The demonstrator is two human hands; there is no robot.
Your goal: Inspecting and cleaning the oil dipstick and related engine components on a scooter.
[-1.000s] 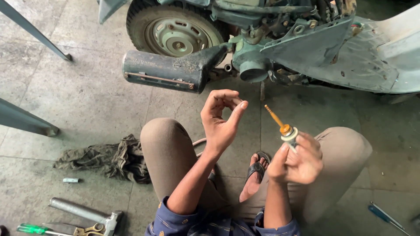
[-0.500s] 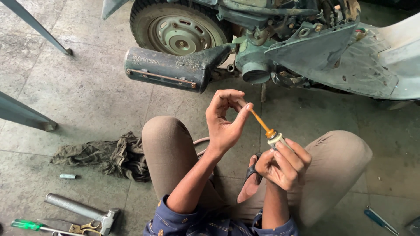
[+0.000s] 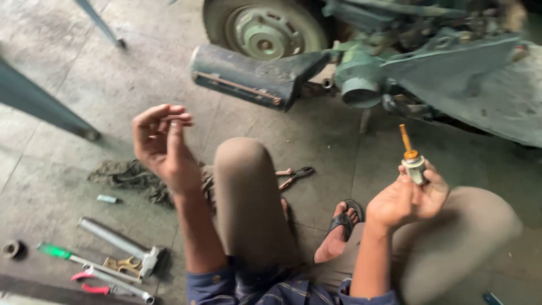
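Note:
My right hand (image 3: pixel 409 197) holds a small metal valve-like part (image 3: pixel 412 161) upright, with an orange-brass stem sticking up from a silver body. My left hand (image 3: pixel 161 141) is raised to the left of my knee (image 3: pixel 243 169), fingers curled loosely and holding nothing I can see. I sit on a concrete floor facing a scooter (image 3: pixel 406 51) with its wheel (image 3: pixel 265 25), dark exhaust muffler (image 3: pixel 248 76) and greenish engine parts exposed.
A dirty rag (image 3: pixel 132 175) lies on the floor behind my left hand. Pliers (image 3: pixel 293 175) rest beside my knee. Bottom left lie a tube spanner (image 3: pixel 121 243), a green-handled screwdriver (image 3: pixel 56 251), red-handled pliers (image 3: pixel 93 282) and a small socket (image 3: pixel 11 248). Metal legs (image 3: pixel 45 107) stand left.
My left hand has let go of the stem's tip and swung away to the left. My right hand has turned the part upright. The view has shifted left.

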